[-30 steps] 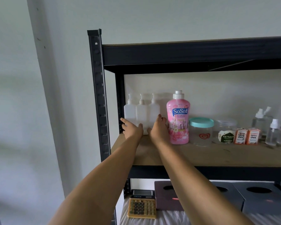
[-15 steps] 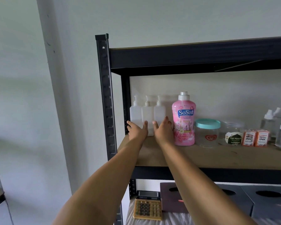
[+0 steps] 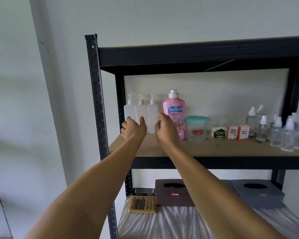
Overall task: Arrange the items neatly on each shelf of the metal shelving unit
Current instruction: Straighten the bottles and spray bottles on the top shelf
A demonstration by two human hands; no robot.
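Both my hands had come back a little from the three white pump bottles [image 3: 141, 116]; half a second before, my palms were flat against their fronts. My left hand [image 3: 133, 129] hung just in front of the left two bottles with its fingers loosely spread and gripping nothing; whether a fingertip grazed the plastic I could not tell. My right hand [image 3: 166, 129] was raised between the rightmost pump bottle and the pink SoSoft bottle [image 3: 174, 112], fingers half curled and relaxed, with nothing in them.

The pump bottles stood upright, side by side and touching, at the left end of the wooden shelf [image 3: 205, 148] of the metal shelving unit [image 3: 94, 100], close to the back panel. They were milky and I could not see what was in them. The pink bottle stood just right of them with its white cap on. Next came a clear jar with a teal lid [image 3: 195, 128], which looked empty, then a low clear jar with a green label [image 3: 217, 131], then two orange ink boxes [image 3: 238, 132] touching each other. A cluster of clear spray bottles [image 3: 276, 131] filled the right end.

On the shelf below, a gold calculator [image 3: 142, 203] lay on a wrinkled white sheet [image 3: 162, 225] beside a dark brown tissue box [image 3: 173, 194], with a grey tissue box [image 3: 259, 194] further right.
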